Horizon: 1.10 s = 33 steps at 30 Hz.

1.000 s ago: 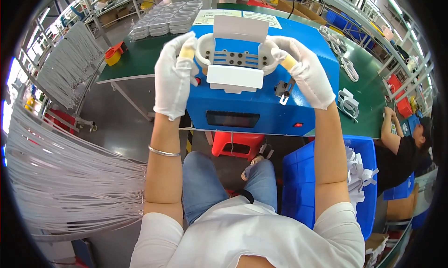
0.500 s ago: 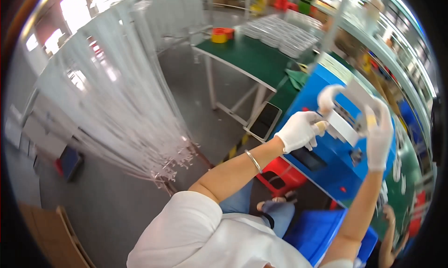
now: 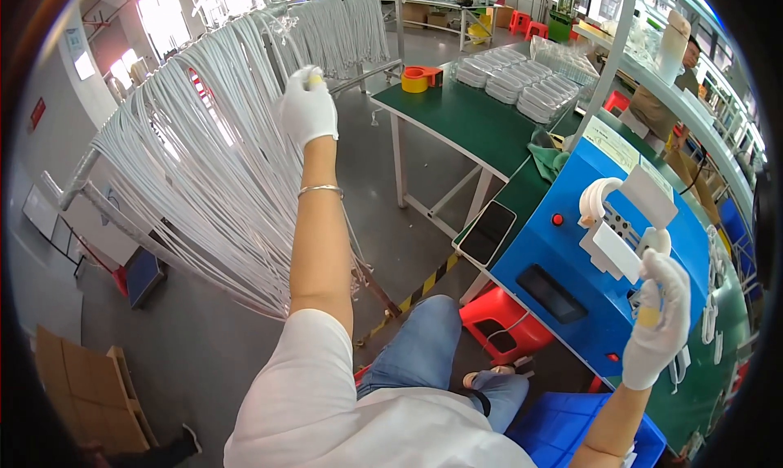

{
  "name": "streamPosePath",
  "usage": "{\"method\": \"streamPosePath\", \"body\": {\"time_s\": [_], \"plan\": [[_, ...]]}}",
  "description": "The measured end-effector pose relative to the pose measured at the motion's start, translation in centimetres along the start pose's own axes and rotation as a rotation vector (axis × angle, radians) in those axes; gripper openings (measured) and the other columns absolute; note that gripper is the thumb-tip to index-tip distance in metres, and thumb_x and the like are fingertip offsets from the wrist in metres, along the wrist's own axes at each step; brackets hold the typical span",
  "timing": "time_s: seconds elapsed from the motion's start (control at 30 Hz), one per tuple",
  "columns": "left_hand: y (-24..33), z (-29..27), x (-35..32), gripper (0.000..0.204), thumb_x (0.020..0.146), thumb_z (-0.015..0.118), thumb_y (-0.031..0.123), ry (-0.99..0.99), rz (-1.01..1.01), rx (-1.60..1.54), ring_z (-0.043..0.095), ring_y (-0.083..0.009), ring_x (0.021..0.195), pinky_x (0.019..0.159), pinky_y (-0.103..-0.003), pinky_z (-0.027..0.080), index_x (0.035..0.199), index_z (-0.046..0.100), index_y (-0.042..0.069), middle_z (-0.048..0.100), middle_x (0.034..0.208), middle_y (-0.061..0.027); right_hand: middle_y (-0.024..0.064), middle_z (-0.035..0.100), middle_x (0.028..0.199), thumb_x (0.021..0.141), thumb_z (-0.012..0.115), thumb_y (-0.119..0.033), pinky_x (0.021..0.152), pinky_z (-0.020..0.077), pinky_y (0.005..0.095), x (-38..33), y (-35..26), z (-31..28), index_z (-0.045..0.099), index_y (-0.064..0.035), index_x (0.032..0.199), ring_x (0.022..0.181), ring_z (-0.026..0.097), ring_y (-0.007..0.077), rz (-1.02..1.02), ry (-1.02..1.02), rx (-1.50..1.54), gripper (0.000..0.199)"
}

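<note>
My left hand (image 3: 310, 109): up by the white cords (image 3: 245, 166), in a white glove, near the top of the rack where they hang. The fingers are curled in. I can't tell if they pinch a cord.
My right hand (image 3: 659, 328): in a white glove too, at the near right side of the blue machine (image 3: 522, 248). The fingers are bent, with the tips close by the right curved white piece (image 3: 656, 240). I can't tell if they touch it.
Finger bands: one pale yellow band (image 3: 315, 81) on my left hand, and one more on my right.
White cords: hanging in a big bunch on the rack, to my left, with their low ends near my arm.
Top of the machine: the left curved white piece (image 3: 598, 189) sits across from the right one. A white back flap (image 3: 650, 196) stands up behind, and a white front flap (image 3: 617, 253) leans in front.
Front of the machine: a red button (image 3: 558, 219) and a dark screen (image 3: 552, 293).
Green table (image 3: 440, 116): a yellow tape roll (image 3: 414, 84) and stacks of clear trays (image 3: 522, 78).
Beside the machine: a phone (image 3: 488, 233) and a green cloth (image 3: 548, 161).
Down low: a red stool (image 3: 504, 328) and a blue bin (image 3: 555, 419).
</note>
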<state>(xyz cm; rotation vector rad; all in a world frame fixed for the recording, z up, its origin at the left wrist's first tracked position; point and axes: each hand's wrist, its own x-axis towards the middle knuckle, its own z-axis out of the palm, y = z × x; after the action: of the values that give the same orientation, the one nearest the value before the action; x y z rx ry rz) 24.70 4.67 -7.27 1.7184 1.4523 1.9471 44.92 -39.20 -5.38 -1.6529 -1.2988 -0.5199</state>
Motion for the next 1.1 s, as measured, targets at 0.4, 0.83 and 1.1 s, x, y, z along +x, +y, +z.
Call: {"method": "streamPosePath", "body": {"time_s": [0.4,0.83,1.1], "plan": [[11.0,-8.3,-38.6,0.02,0.085,0.058,0.022,-1.695,0.45,-1.275,0.061,-0.0264,0.059,0.059,-0.037,0.05,0.085,0.069,0.005,0.063,0.067,-0.0114,0.0133,0.061,0.101,0.087,0.061,-0.017,0.067,0.0447,0.0237,4.7,-7.0,6.2,0.036,0.004,0.138,0.084,0.058,0.0152,0.698,-0.748,1.151,0.06],[9.8,-6.4,-15.0,0.022,0.091,0.057,0.022,-1.108,-0.229,-1.996,0.036,-0.0069,0.04,0.035,-0.021,0.029,0.082,0.052,0.003,0.044,0.055,-0.0006,0.011,0.051,0.055,0.098,0.045,-0.025,0.027,0.0299,0.0247,-15.5,8.4,-9.9,0.017,0.0063,0.143,0.029,0.03,0.0106,0.621,0.405,1.682,0.062],[8.8,-7.9,-23.5,0.03,0.097,0.049,0.033,-1.255,-0.528,-1.488,0.047,-0.0071,0.048,0.043,-0.022,0.039,0.087,0.054,0.005,0.052,0.063,-0.0024,0.0146,0.057,0.124,0.103,0.033,-0.022,0.09,0.0466,0.0295,-15.9,7.1,-10.6,0.053,0.0048,0.126,0.104,0.058,0.0141,0.628,0.558,-0.454,0.04]]}}
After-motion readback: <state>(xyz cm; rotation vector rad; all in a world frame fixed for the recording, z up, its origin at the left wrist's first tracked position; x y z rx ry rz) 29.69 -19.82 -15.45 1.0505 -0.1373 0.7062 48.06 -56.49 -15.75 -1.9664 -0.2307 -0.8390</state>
